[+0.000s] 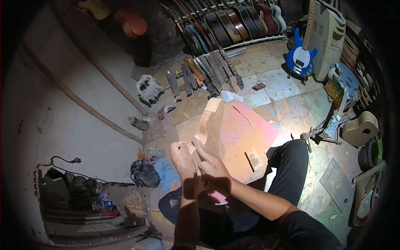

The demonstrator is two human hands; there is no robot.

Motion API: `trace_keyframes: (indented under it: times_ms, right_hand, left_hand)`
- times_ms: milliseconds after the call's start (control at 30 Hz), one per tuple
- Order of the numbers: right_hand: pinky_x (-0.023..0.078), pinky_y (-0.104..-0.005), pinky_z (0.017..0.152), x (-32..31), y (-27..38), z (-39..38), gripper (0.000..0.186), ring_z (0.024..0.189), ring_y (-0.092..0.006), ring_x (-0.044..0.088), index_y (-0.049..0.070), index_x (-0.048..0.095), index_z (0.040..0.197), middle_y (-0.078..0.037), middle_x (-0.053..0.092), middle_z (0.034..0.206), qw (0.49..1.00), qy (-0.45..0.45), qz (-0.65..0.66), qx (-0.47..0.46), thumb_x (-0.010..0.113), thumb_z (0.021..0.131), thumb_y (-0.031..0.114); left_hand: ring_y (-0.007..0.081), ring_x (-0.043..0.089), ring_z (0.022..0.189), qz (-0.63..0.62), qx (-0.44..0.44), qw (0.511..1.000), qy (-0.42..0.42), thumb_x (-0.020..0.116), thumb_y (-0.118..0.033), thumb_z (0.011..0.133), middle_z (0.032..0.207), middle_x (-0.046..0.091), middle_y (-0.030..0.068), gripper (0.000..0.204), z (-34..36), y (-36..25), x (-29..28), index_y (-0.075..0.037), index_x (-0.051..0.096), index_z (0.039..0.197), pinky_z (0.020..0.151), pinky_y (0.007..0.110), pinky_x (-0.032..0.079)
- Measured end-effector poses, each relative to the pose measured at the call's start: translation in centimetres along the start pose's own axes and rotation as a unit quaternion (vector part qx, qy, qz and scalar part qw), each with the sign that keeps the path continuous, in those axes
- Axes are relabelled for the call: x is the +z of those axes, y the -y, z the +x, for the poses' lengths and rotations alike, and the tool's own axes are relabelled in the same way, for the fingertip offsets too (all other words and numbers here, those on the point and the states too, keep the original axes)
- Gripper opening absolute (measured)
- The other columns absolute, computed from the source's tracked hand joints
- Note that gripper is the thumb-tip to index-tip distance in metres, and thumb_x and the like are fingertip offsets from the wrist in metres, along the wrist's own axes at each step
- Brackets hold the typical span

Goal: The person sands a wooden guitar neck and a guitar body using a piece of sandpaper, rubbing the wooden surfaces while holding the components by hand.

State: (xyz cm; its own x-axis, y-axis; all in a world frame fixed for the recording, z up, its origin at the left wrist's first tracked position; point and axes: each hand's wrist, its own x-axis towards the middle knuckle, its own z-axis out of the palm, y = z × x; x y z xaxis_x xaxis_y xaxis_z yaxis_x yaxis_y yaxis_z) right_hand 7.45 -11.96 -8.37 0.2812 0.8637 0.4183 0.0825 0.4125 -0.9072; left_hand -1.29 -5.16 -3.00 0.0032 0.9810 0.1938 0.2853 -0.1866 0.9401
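Observation:
I sit on the floor with an unfinished pale wooden guitar body (214, 121) standing on edge over my lap. My left hand (183, 160) grips its near lower edge, dusty fingers curled around the wood. My right hand (213, 164) presses against the same edge just beside the left, fingers wrapped on the wood. Behind the body lies a pink-stained flat board (250, 133) with a dark row of small holes near its corner.
Guitar necks (208, 75) lie in a row on the floor ahead, a rack of guitars (233, 23) behind them. A blue electric bass (300, 58) stands at right. Rags and a dark bag (146, 173) sit at left, cables and bottles (83, 187) by the wall.

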Motion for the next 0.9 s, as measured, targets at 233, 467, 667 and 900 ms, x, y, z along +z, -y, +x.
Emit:
trace_keyframes:
  times_ms: [233, 467, 667, 900]
  right_hand:
    - [0.037, -0.0385, 0.126, 0.0, 1.8, 0.4, 0.081, 0.156, -0.0351, 0.043, 0.002, 0.031, 0.169, -0.023, 0.043, 0.169, 0.997, 0.024, -0.055, 0.039, 0.062, 0.095, 0.004]
    - [0.039, -0.0386, 0.124, -0.7, -1.7, 0.6, 0.078, 0.156, -0.0344, 0.042, 0.002, 0.031, 0.169, -0.025, 0.037, 0.171, 0.981, 0.081, -0.161, 0.072, 0.059, 0.097, -0.002]
    - [0.046, -0.0432, 0.118, -1.3, -2.1, -0.2, 0.082, 0.144, -0.0445, 0.053, 0.004, 0.024, 0.172, -0.028, 0.042, 0.167, 0.980, 0.082, -0.180, 0.009, 0.060, 0.097, 0.004]
    - [0.051, -0.0457, 0.110, -0.6, 1.7, 0.8, 0.088, 0.139, -0.0453, 0.057, 0.006, 0.027, 0.171, -0.025, 0.044, 0.167, 0.991, 0.047, -0.126, 0.019, 0.068, 0.094, 0.014]
  left_hand:
    - [0.0223, 0.060, 0.096, -0.002, 0.041, 0.999, 0.005, 0.056, -0.009, 0.106, 0.100, 0.067, 0.0121, 0.012, 0.9, 0.3, -0.5, 0.001, 0.062, 0.105, 0.093, 0.036, 0.048]
    - [0.0230, 0.060, 0.096, -0.010, 0.067, 0.998, 0.012, 0.054, -0.008, 0.106, 0.103, 0.065, 0.0130, 0.012, 0.8, 1.9, -1.4, 0.002, 0.061, 0.106, 0.093, 0.037, 0.048]
    - [0.0225, 0.059, 0.096, -0.010, 0.061, 0.998, 0.000, 0.053, -0.009, 0.107, 0.102, 0.064, 0.0126, 0.013, 0.4, 2.2, -1.4, 0.002, 0.061, 0.108, 0.092, 0.037, 0.048]
    - [0.0200, 0.056, 0.096, -0.020, 0.007, 1.000, 0.003, 0.052, -0.014, 0.110, 0.101, 0.062, 0.0100, 0.018, 0.2, 0.9, -0.5, 0.001, 0.061, 0.111, 0.092, 0.036, 0.048]
